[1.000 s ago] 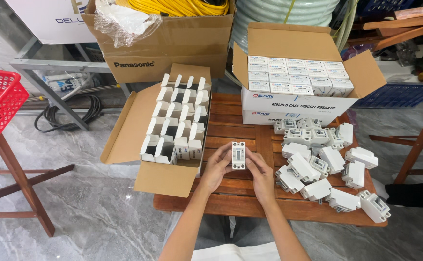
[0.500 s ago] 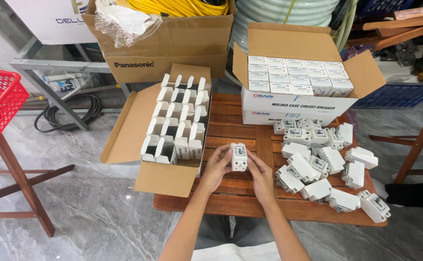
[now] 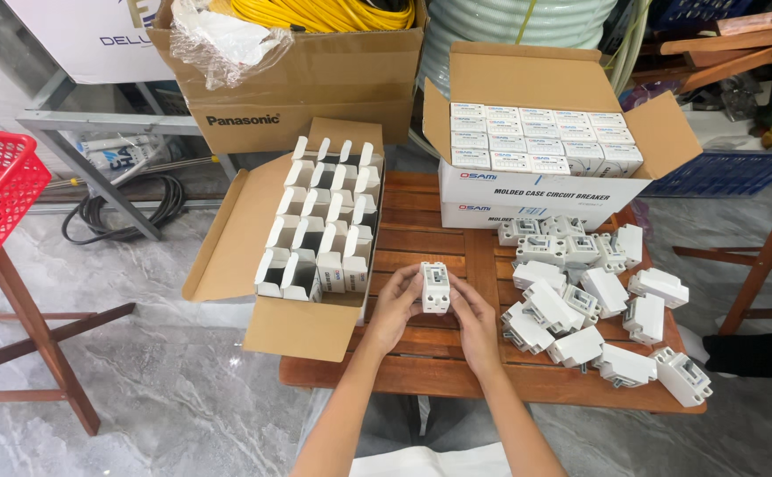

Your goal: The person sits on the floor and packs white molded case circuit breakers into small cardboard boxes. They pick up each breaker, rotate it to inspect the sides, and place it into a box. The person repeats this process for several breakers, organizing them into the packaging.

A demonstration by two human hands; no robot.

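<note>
Just below the middle of the frame, over the wooden worktop (image 3: 421,358), the left hand (image 3: 395,309) and right hand (image 3: 474,316) have barely shifted, each grip closed on the white breaker (image 3: 435,287), now upright.

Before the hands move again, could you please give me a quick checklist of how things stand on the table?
1. White breaker held by both left hand and right hand: ok.
2. Open carton of small boxes beside left hand, within reach: ok.
3. Empty slot free in that carton: cannot tell.
4. Loose breaker pile lying on wooden table: ok.
5. Breaker nearest the table's right edge secure: not ok.
</note>
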